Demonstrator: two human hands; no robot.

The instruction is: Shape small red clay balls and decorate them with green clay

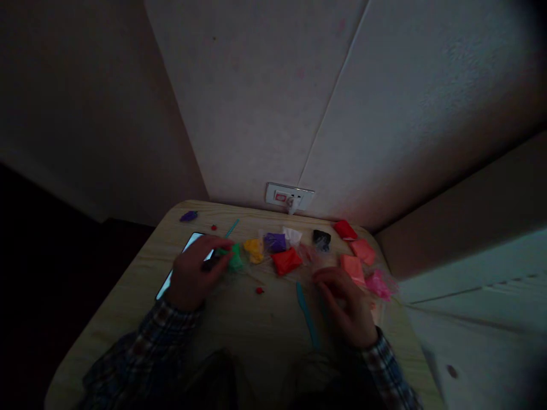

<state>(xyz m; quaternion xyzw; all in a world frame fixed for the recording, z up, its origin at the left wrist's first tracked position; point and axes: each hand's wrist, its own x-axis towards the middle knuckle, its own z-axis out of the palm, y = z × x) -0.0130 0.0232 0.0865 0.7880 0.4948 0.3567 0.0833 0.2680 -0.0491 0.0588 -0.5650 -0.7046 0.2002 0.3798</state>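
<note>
My left hand (pixel 194 273) reaches over a phone with a lit screen (pixel 188 246), its thumb and forefinger closing at the edge of a green clay packet (pixel 236 259). Over the right part of the table my right hand (pixel 346 302) is curled, fingers drawn together; whatever they may hold is too dim to make out. Just left of it lies a blue plastic clay knife (pixel 306 310). Between the hands are a small red piece (pixel 259 291) and a red packet (pixel 286 262). Yellow (pixel 253 249) and purple (pixel 274 242) clay packets sit beside the green one.
A white packet (pixel 292 236) and a black packet (pixel 321 239) lie near the back. Orange-pink packets (pixel 352 269) and a bright pink one (pixel 378 285) line the right side. A purple piece (pixel 188 216) is at back left. Behind the table, a plug sits in a wall socket (pixel 280 196).
</note>
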